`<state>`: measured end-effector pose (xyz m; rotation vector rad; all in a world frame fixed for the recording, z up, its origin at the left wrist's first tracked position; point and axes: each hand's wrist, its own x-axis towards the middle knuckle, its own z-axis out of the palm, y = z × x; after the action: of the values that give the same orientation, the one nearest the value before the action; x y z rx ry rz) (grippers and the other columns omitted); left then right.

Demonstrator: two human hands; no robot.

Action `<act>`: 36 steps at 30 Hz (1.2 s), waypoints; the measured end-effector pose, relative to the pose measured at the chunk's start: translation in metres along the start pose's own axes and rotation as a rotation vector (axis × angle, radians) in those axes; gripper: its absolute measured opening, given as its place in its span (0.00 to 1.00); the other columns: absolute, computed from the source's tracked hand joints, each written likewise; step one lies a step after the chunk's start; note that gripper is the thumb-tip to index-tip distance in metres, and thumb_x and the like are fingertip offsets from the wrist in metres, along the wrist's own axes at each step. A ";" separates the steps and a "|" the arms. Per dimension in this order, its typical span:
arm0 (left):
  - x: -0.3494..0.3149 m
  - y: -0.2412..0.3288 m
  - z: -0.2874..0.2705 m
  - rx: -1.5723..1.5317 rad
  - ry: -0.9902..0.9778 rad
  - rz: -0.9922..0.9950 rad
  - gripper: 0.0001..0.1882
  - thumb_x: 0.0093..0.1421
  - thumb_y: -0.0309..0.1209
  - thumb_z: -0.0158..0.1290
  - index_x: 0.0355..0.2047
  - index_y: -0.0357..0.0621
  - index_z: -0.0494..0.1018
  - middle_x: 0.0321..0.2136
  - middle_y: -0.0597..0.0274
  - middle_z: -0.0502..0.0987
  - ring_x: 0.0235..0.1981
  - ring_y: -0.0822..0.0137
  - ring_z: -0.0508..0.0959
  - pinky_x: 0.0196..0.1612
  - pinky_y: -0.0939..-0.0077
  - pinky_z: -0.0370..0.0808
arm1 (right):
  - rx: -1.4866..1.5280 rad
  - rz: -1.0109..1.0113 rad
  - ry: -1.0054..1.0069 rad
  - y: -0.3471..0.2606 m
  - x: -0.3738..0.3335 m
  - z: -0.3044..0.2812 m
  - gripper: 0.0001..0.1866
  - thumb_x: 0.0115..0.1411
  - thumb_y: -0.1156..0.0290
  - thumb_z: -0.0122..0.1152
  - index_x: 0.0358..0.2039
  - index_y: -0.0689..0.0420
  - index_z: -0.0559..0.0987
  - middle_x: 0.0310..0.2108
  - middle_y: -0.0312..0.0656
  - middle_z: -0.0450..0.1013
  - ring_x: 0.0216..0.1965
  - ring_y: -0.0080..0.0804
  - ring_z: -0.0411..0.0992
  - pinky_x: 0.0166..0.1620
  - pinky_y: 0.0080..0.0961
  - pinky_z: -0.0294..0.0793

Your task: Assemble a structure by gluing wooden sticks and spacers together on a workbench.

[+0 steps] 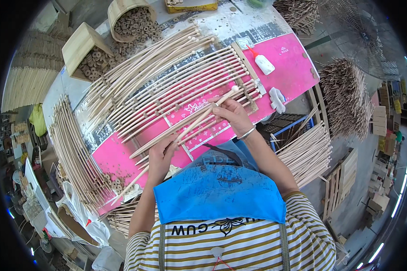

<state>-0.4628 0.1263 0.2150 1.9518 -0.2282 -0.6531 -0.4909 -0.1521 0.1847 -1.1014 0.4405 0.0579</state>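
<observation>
A pale wooden stick with a round ball end [202, 117] lies slantwise across both my hands, above the row of sticks. My right hand [233, 116] grips it with closed fingers just below the ball. Farther down, my left hand [162, 156] is closed round the same stick, whose thin end runs out to the lower left. Under and beyond my hands, several ball-ended sticks [185, 83] lie side by side on a pink board [290, 58]. Their balls line up along a wooden strip [245, 67]. Small brown rings sit on some of these sticks.
A round wooden tub [117, 16] and a square wooden box [82, 45] spill brown rings at the far left. A white glue bottle with a red tip [263, 64] and a crumpled white cloth [277, 100] lie right. Stick bundles stand left [74, 151] and right [305, 156].
</observation>
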 end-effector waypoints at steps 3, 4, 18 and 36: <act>0.000 -0.002 0.009 0.070 0.053 0.124 0.13 0.63 0.25 0.56 0.48 0.38 0.78 0.36 0.53 0.82 0.32 0.65 0.80 0.36 0.73 0.76 | -0.112 0.036 0.055 0.005 -0.003 -0.012 0.15 0.60 0.66 0.69 0.44 0.58 0.81 0.27 0.30 0.75 0.26 0.14 0.70 0.32 0.13 0.71; 0.000 -0.002 0.011 0.072 0.048 0.125 0.13 0.63 0.25 0.56 0.48 0.38 0.78 0.36 0.53 0.82 0.32 0.65 0.80 0.36 0.73 0.76 | -0.151 0.066 0.076 0.008 -0.004 -0.015 0.15 0.60 0.65 0.69 0.45 0.58 0.80 0.27 0.29 0.74 0.26 0.14 0.70 0.32 0.13 0.71; 0.005 -0.003 0.028 0.251 0.155 0.271 0.11 0.62 0.27 0.58 0.45 0.42 0.81 0.31 0.52 0.80 0.31 0.57 0.79 0.35 0.67 0.74 | -0.006 0.110 0.089 0.015 -0.026 -0.027 0.18 0.63 0.64 0.65 0.49 0.59 0.79 0.28 0.31 0.73 0.27 0.16 0.70 0.34 0.15 0.71; 0.020 -0.024 0.076 0.339 0.050 0.287 0.12 0.61 0.27 0.57 0.45 0.46 0.80 0.35 0.54 0.81 0.35 0.54 0.80 0.39 0.63 0.76 | 0.080 0.123 0.307 0.055 -0.040 -0.073 0.13 0.59 0.62 0.70 0.38 0.57 0.81 0.24 0.29 0.72 0.24 0.16 0.68 0.30 0.16 0.68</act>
<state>-0.4899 0.0694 0.1621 2.1970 -0.6084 -0.3932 -0.5646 -0.1837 0.1249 -1.0065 0.7793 -0.0208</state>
